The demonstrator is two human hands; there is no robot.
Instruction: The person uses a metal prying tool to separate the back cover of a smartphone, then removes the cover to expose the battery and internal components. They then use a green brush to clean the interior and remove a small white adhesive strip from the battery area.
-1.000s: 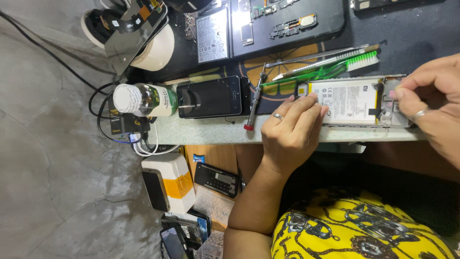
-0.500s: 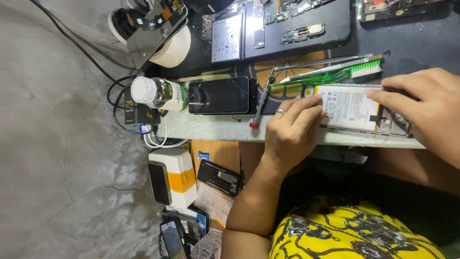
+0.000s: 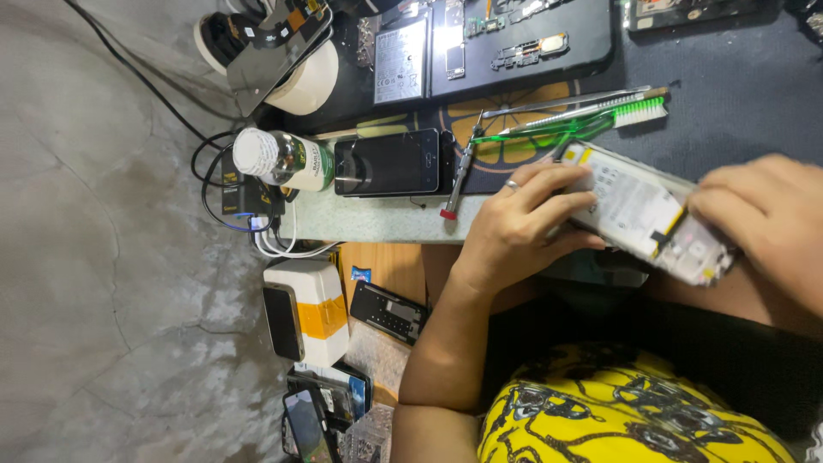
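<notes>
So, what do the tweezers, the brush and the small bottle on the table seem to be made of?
Tweezers: bare metal, by their thin silvery, shiny arms. Brush: bright green bristles, probably plastic; its handle cannot be told for sure. Small bottle: translucent greenish body, probably plastic, though glass is possible, with a white ribbed cap that looks like plastic.

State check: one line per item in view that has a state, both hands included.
Opened white phone with exposed battery: back cover off, tilted, held off the bench.
Left hand: gripping the phone's near end.
Right hand: gripping its far end.
Black phone lying flat: screen dark.
White-capped small bottle: capped, on its side.
Red-tipped screwdriver: lying untouched.
</notes>
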